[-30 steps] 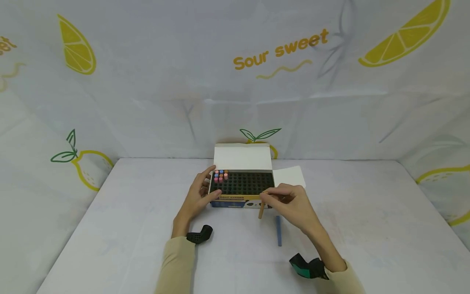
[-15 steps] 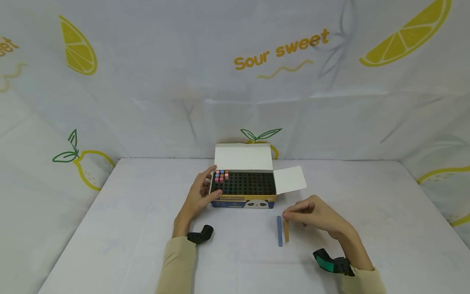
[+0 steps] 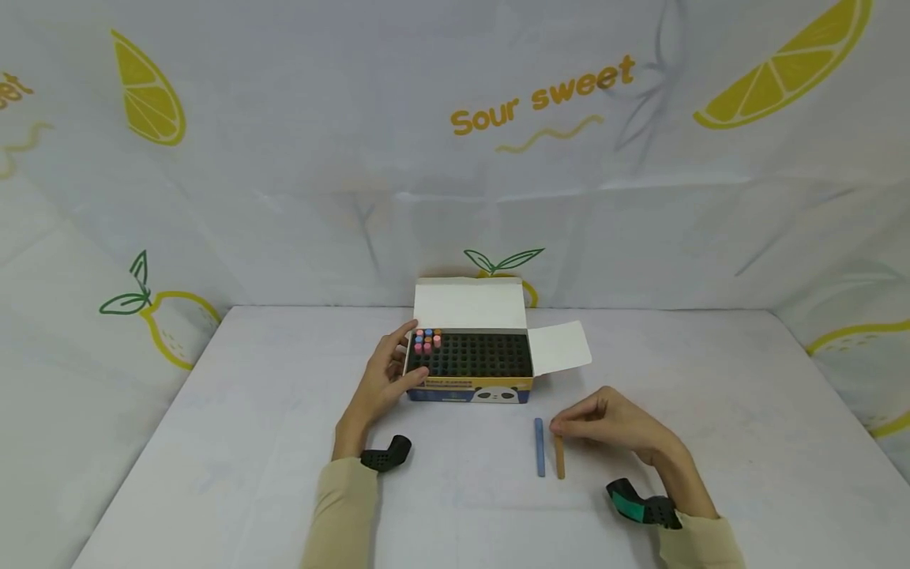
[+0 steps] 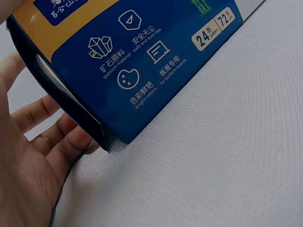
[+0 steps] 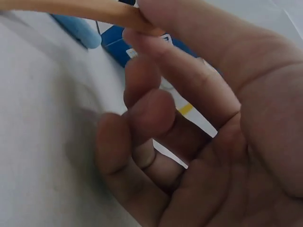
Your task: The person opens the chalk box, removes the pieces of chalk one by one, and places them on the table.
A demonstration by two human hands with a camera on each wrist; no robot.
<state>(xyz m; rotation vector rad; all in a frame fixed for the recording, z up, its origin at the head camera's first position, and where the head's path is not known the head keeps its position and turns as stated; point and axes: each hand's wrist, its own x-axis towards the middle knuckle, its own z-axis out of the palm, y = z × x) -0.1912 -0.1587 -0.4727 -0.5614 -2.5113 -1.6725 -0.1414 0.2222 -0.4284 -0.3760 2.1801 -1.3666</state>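
Observation:
My left hand (image 3: 380,383) grips the left end of an opened chalk box (image 3: 441,394), thumb over its front edge and fingers along the side. In the left wrist view those fingers (image 4: 61,137) lie against the box's end flap. Several pink, blue and brown chalk sticks (image 3: 428,340) stand in the holes at the box's back left. On the right, between thumb and index finger, my right hand (image 3: 614,423) pinches the upper end of an orange-brown chalk stick (image 3: 559,460), low over the table. Just left of it lies a blue chalk stick (image 3: 539,448), also partly seen in the right wrist view.
The box's white lid (image 3: 469,306) stands raised at the back, and a white side flap (image 3: 562,348) spreads out to the right. A white cloth covers the table (image 3: 235,442). Behind it hangs a lemon-printed curtain (image 3: 320,142).
My right hand has carried the orange-brown chalk stick from the box's front right corner toward me and rightward, to beside the blue stick. My left hand has stayed on the box.

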